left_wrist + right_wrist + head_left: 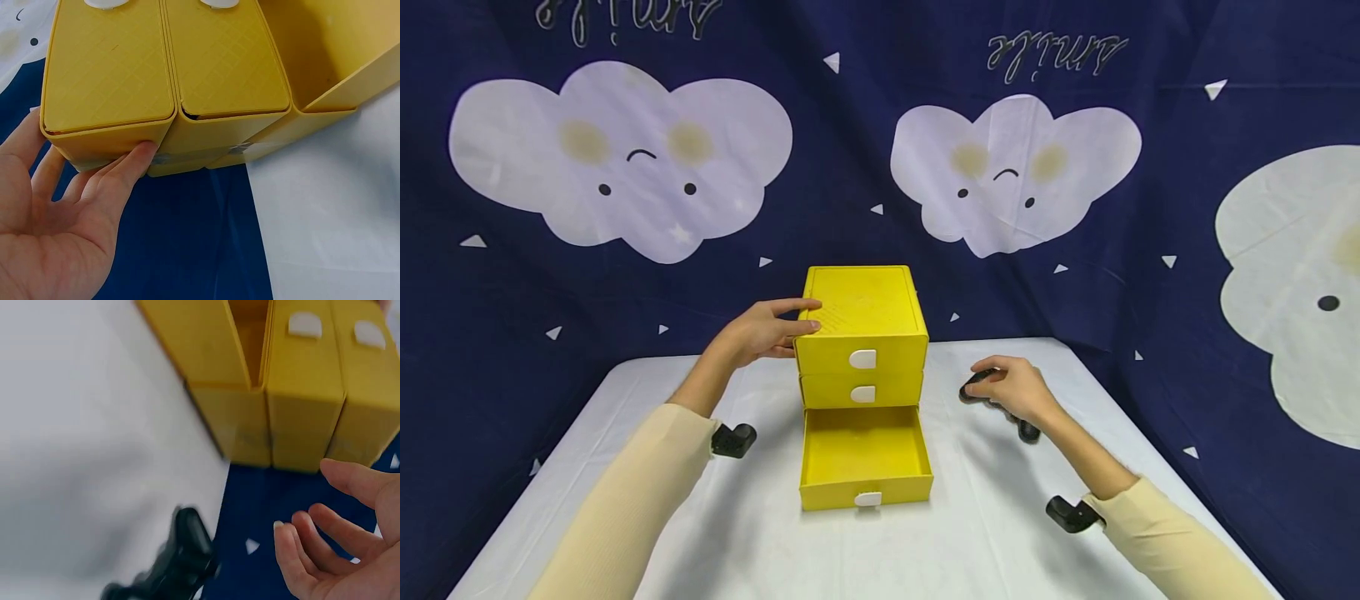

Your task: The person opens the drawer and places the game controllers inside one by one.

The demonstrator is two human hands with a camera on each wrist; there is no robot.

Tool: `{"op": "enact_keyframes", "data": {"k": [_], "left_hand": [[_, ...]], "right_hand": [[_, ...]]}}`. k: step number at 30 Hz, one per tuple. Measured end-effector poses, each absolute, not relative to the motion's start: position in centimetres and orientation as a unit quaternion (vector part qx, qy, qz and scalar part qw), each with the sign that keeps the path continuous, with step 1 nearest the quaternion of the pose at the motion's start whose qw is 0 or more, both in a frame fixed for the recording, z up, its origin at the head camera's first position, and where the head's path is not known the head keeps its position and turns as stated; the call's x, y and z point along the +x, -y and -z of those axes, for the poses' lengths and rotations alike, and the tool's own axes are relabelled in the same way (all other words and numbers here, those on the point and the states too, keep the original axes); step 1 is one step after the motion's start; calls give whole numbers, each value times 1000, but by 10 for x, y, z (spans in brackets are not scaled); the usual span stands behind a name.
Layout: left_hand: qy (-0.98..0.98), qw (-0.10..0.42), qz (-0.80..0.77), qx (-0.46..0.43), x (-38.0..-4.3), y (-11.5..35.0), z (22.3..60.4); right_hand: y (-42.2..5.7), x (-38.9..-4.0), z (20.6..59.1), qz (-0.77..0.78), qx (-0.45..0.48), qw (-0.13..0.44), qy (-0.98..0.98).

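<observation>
A yellow three-drawer box (861,371) stands on the white table, its bottom drawer (865,450) pulled out with nothing inside. My left hand (767,332) rests against the box's upper left corner, fingertips on the top and side. In the left wrist view, those fingers (134,164) lie fairly straight along the yellow wall. To the right of the box, my right hand (1017,388) hovers over a black object (1028,431) with rounded ends. The right wrist view shows that hand (350,537) with loosely bent fingers, apart from the blurred black object (181,556).
White pull tabs (862,359) mark the drawer fronts. A dark blue curtain (842,167) with cloud faces hangs behind the table (760,542). Black camera mounts (733,440) sit at both wrists, at the sleeve cuffs.
</observation>
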State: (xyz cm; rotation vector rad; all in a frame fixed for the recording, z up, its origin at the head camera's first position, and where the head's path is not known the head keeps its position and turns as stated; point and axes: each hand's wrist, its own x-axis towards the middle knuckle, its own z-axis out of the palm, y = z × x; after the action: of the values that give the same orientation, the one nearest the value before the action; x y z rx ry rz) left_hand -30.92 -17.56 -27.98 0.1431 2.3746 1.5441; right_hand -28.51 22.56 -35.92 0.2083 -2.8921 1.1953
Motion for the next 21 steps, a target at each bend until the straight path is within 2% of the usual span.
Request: {"op": "enact_keyframes", "data": {"k": [6, 21], "left_hand": [[-829, 149, -536, 49, -311, 176, 281], [-829, 149, -536, 52, -311, 176, 281]], "right_hand": [[-256, -294, 372, -349, 24, 39, 936], [-297, -296, 408, -333, -46, 40, 941]]}}
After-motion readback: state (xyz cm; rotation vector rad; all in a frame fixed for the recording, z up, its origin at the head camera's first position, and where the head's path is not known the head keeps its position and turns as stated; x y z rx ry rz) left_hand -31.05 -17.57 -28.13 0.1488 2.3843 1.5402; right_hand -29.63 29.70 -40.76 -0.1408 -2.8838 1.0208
